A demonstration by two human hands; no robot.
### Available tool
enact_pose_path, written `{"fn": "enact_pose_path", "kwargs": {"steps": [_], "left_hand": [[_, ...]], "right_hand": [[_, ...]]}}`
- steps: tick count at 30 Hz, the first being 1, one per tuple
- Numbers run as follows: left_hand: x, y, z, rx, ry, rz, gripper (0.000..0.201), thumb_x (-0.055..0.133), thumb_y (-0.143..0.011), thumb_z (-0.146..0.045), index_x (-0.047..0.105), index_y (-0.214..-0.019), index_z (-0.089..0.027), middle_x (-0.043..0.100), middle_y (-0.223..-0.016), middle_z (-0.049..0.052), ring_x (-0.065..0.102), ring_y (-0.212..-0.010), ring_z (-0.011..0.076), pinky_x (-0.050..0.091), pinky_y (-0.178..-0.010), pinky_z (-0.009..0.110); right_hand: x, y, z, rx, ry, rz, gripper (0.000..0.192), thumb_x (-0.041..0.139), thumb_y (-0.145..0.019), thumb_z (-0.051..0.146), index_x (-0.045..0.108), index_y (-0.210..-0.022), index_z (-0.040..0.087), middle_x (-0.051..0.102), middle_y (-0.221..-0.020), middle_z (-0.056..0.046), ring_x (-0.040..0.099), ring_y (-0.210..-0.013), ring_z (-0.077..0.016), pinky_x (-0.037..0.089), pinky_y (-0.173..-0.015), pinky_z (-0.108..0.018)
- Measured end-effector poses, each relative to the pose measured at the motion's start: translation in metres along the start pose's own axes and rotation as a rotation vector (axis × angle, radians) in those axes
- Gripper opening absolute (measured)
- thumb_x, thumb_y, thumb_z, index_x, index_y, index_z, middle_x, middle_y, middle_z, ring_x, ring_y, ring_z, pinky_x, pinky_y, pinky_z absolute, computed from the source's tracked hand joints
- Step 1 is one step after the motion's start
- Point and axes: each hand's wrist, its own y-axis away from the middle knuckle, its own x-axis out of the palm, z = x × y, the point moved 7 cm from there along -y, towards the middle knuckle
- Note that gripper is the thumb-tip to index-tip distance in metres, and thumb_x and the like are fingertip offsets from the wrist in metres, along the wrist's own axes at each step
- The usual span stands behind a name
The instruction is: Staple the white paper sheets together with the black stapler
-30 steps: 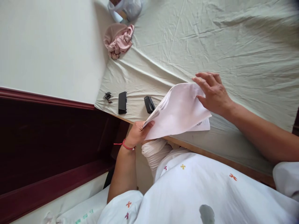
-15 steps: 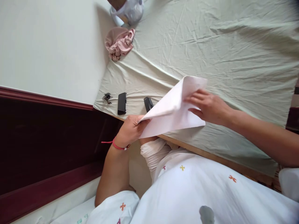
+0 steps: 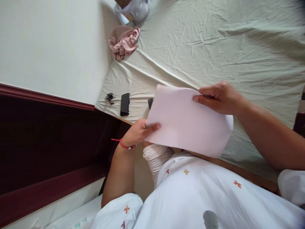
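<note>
Bed (image 3: 238, 47) covered in wrinkled pale green sheet, filling most of view, wall along its far side. White garment with small coloured crosses (image 3: 202, 197) across the bottom. White paper sheet (image 3: 188, 121) held up off the bed near its front edge, between both hands, blank side showing, curved at the lower right corner. Right hand (image 3: 220, 98) clamped on the paper's upper right edge, thumb on the near face, fingers behind. Left hand (image 3: 138, 133) gripping the lower left corner, thumb laid on the near face, red string bracelet at the wrist. Pink crumpled cloth (image 3: 124, 41) at the bed's far corner by the wall. Black flat case (image 3: 125, 104) on the sheet left of the paper. Second black object (image 3: 150, 102) just beside, mostly hidden behind the paper. Small dark keys-like cluster (image 3: 110, 97) near bed corner, too small to tell.
</note>
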Motion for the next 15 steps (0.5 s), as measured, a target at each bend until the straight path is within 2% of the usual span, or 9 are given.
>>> {"fn": "enact_pose_path", "kwargs": {"steps": [2,5,7,10,15], "left_hand": [[0.005,-0.014,0.028,-0.084,0.17,0.007,0.059,0.099,-0.071,-0.071,0.079,-0.081,-0.017,0.073,-0.074,0.003,0.062,-0.066,0.0167,0.051,-0.06,0.027],[0.007,-0.03,0.062,-0.147,0.285,-0.126,0.055,0.107,-0.056,-0.056,0.077,-0.083,-0.018,0.067,-0.064,-0.002,0.053,-0.057,0.0105,0.044,-0.057,0.022],[0.009,-0.035,0.082,-0.199,0.347,-0.234,0.055,0.105,-0.051,-0.045,0.074,-0.088,-0.019,0.067,-0.062,-0.004,0.053,-0.054,0.0094,0.042,-0.056,0.021],[0.013,-0.038,0.101,-0.241,0.407,-0.378,0.051,0.097,-0.053,-0.034,0.071,-0.094,-0.019,0.064,-0.059,-0.006,0.051,-0.051,0.0084,0.037,-0.055,0.02],[0.014,-0.041,0.117,-0.289,0.482,-0.567,0.043,0.089,-0.06,-0.021,0.064,-0.095,-0.02,0.062,-0.06,-0.008,0.05,-0.05,0.0075,0.031,-0.053,0.019]], "right_hand": [[0.011,-0.001,-0.023,0.205,-0.139,0.028,0.065,0.079,-0.102,0.058,0.039,-0.065,0.023,0.038,-0.06,0.002,0.035,-0.059,-0.0114,0.03,-0.055,-0.031],[0.031,0.006,-0.059,0.537,-0.385,0.059,0.053,0.085,-0.098,0.052,0.051,-0.068,0.024,0.053,-0.066,0.0,0.044,-0.057,-0.0129,0.034,-0.052,-0.031],[0.041,0.01,-0.074,0.664,-0.454,0.063,0.042,0.085,-0.097,0.046,0.06,-0.072,0.024,0.063,-0.071,-0.002,0.051,-0.058,-0.0151,0.04,-0.053,-0.032],[0.052,0.012,-0.086,0.705,-0.44,0.053,0.04,0.085,-0.097,0.041,0.06,-0.07,0.024,0.062,-0.07,-0.002,0.052,-0.056,-0.0145,0.038,-0.054,-0.031],[0.066,0.005,-0.093,0.689,-0.394,0.04,0.041,0.082,-0.098,0.039,0.058,-0.069,0.024,0.056,-0.064,0.001,0.045,-0.053,-0.0115,0.03,-0.05,-0.029]]}}
